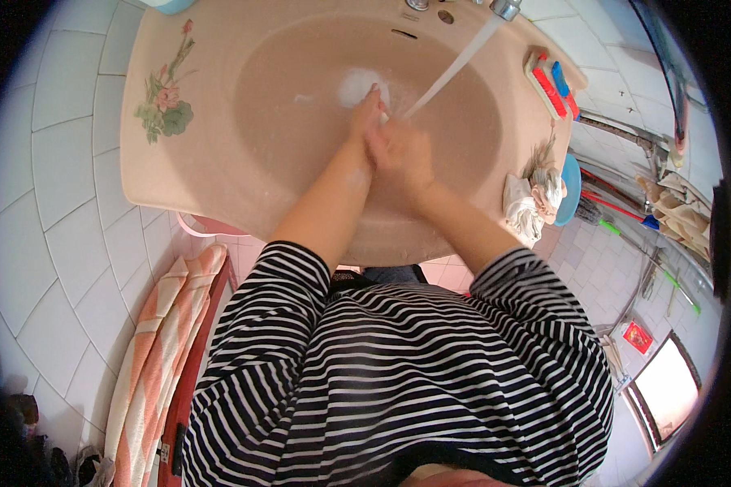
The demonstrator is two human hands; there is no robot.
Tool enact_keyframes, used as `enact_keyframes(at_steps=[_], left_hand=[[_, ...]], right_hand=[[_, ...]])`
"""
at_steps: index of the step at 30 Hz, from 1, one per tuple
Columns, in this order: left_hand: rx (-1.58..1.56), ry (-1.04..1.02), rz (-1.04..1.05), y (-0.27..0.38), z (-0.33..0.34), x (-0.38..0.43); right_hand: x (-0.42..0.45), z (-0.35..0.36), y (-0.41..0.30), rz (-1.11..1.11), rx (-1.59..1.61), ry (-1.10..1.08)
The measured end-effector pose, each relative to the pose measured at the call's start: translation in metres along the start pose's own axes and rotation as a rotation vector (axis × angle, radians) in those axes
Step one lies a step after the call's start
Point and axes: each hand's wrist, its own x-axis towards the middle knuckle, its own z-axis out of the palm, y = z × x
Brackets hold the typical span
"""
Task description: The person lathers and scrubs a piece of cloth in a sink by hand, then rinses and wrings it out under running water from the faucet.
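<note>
Over the basin of a pinkish-beige ceramic sink (280,152), my left hand (368,119) and my right hand (405,155) are against each other. The right hand is blurred. Something small and white shows between them, too little of it to name. White foam (356,88) lies in the basin just beyond my left fingertips. From the metal faucet (505,7) at the top, a stream of water (457,64) falls slantwise to just beside my hands. Whether either hand grips anything cannot be made out.
Red and blue scrub brushes (548,88) lie on the sink's right rim, with crumpled white cloths (527,204) nearer to me. A blue basin (568,189) shows past that edge. At left are a tiled wall (67,140) and a striped towel (158,341) over a red frame.
</note>
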Motion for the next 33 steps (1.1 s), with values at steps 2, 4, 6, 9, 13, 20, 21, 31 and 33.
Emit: enact_keyframes(at_steps=[2, 4, 6, 9, 13, 20, 21, 31, 33], left_hand=[[0.239, 0.037, 0.017, -0.003, -0.019, 0.015], [-0.144, -0.104, 0.073, -0.014, -0.021, 0.024], [-0.266, -0.03, 0.088, -0.017, 0.001, 0.018], [-0.255, 0.184, 0.217, 0.006, 0.023, -0.007], [-0.12, 0.31, 0.459, 0.037, 0.035, -0.042], [0.075, 0.363, 0.544, 0.06, 0.088, -0.095], [0.073, 0.293, 0.595, 0.064, 0.092, -0.104], [-0.001, 0.228, 0.443, 0.065, 0.07, -0.083], [-0.004, 0.204, 0.464, 0.059, 0.078, -0.079]], right_hand=[[-0.013, 0.021, 0.007, -0.551, -0.13, 0.337], [0.024, 0.009, 0.012, -0.202, -0.018, 0.251], [0.05, -0.004, 0.033, 0.143, 0.005, 0.127], [0.041, -0.022, 0.078, -0.091, -0.166, 0.124], [-0.033, -0.023, 0.055, -0.402, -0.972, -0.309], [0.022, 0.144, -0.091, -0.066, 0.122, -0.066], [0.029, 0.149, -0.104, -0.07, 0.122, -0.065], [-0.058, -0.016, -0.018, -0.269, -0.583, -0.811], [-0.029, -0.026, 0.013, -0.344, -0.975, -0.907]])
